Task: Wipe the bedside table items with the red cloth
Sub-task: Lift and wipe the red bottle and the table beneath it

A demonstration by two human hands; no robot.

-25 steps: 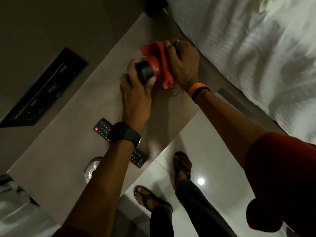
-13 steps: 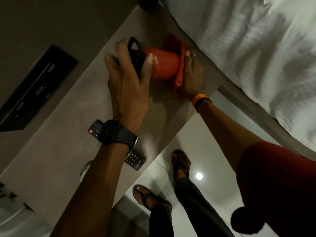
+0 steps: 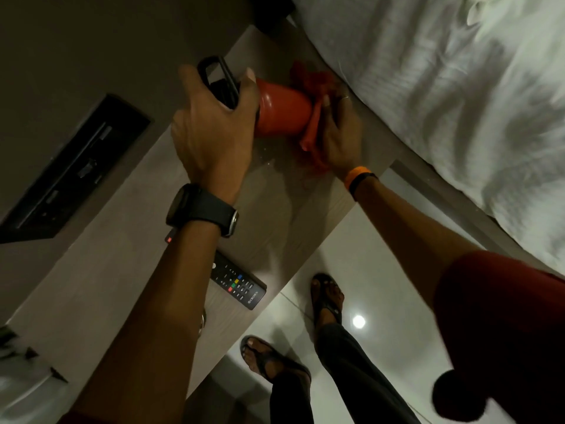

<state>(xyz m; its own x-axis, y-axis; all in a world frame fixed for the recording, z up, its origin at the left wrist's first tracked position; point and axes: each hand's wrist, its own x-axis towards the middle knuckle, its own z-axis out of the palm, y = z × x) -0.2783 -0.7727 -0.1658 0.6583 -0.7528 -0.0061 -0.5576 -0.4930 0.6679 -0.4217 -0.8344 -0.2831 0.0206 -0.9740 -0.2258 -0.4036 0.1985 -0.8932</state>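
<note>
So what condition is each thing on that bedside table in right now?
Red bottle: tipped on its side, black lid end gripped by the left hand.
Red cloth: bunched against the bottle's base by the right hand.
Remote: lying flat, buttons up, partly hidden by the left forearm.

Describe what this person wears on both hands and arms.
The left hand has bare fingers; its wrist carries a black smartwatch on a wide black strap. The right hand wears a thin ring; its wrist has an orange band beside a black one. The right upper arm shows a dark red sleeve. Both forearms are bare.
</note>
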